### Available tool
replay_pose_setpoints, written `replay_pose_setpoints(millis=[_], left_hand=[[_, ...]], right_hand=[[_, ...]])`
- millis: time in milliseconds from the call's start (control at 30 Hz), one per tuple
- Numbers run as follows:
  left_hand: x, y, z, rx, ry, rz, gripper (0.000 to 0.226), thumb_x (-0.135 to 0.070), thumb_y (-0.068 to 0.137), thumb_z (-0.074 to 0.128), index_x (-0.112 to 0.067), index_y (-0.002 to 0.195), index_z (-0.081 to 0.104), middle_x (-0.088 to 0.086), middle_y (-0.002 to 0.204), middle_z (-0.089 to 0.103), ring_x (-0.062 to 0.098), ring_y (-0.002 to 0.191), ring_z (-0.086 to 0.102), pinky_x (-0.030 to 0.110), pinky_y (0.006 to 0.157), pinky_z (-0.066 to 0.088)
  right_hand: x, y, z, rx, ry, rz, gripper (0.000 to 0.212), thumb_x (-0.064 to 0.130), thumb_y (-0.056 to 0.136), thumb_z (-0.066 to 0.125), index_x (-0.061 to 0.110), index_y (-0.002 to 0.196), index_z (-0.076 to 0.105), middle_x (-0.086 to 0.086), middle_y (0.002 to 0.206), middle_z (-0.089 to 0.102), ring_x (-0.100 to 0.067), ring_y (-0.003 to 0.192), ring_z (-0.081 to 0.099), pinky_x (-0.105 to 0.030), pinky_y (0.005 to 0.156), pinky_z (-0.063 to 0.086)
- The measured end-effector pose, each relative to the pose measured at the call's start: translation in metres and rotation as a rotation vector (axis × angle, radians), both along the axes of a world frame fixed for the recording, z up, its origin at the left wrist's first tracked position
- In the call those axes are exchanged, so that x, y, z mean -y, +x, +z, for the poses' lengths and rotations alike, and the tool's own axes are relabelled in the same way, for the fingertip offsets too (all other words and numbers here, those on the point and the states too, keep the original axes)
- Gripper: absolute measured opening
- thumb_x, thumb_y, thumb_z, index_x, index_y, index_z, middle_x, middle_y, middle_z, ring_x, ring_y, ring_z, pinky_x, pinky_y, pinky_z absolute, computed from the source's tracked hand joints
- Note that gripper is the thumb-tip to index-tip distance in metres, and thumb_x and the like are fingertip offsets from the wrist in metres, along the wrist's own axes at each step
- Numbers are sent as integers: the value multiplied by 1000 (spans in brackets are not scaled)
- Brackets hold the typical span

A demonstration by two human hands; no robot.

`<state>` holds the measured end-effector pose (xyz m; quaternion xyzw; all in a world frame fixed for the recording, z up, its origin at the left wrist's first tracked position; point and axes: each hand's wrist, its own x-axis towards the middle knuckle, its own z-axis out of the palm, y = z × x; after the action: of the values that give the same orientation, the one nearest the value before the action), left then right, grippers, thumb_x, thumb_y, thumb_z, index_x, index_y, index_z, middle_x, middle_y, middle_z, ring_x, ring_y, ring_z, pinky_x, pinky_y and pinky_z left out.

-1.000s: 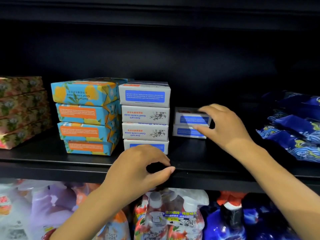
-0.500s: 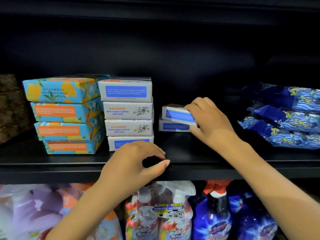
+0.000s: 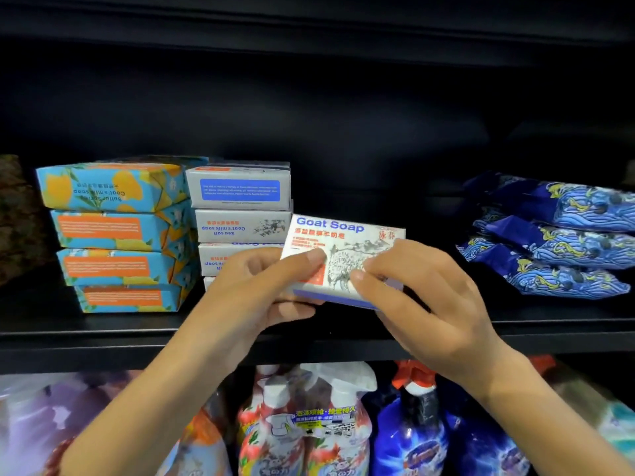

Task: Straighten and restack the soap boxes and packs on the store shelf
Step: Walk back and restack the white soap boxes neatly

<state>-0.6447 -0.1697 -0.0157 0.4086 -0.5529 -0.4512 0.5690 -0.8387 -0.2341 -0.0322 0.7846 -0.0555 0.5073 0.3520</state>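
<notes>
Goat Soap box [image 3: 347,242] pinched between left hand [image 3: 261,286] and right hand [image 3: 422,297], above shelf [image 3: 103,324].

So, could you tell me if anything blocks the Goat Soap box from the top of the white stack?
Nothing visible: left hand and right hand hold the Goat Soap box before the white stack, whose top is bare, open space above.
</notes>
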Motion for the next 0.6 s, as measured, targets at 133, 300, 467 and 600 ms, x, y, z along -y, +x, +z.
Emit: replay_pose_setpoints(millis=[133,300,467,600], left_hand=[[-3,0,-6,5,-196,79,32,-32,73,72,-12,98,74,5,100,73,18,94,70,25,75,56],[-5,-2,-8,22,-381,148,42,-26,68,77,-17,108,66,4,105,72,19,101,67,28,84,54],[-6,0,-7,85,-455,149,54,-10,61,81,-21,111,62,-1,110,69,12,107,63,22,84,51],[-7,6,-7,7,-302,181,85,-28,42,83,-34,122,55,-12,113,68,4,106,63,16,83,51]], right_hand=[[-3,-7,7,11,220,6,38,30,84,69,7,112,57,-8,116,50,-21,111,47,-30,103,35],[-10,-2,19,204,791,83,64,41,76,68,17,132,48,7,126,49,-9,120,45,-18,102,34],[-14,2,28,179,882,194,38,27,70,76,19,104,61,12,100,63,-8,97,60,-14,78,45],[-11,7,17,177,458,91,22,12,79,62,-4,94,63,-8,99,61,-19,96,55,-19,85,44]])
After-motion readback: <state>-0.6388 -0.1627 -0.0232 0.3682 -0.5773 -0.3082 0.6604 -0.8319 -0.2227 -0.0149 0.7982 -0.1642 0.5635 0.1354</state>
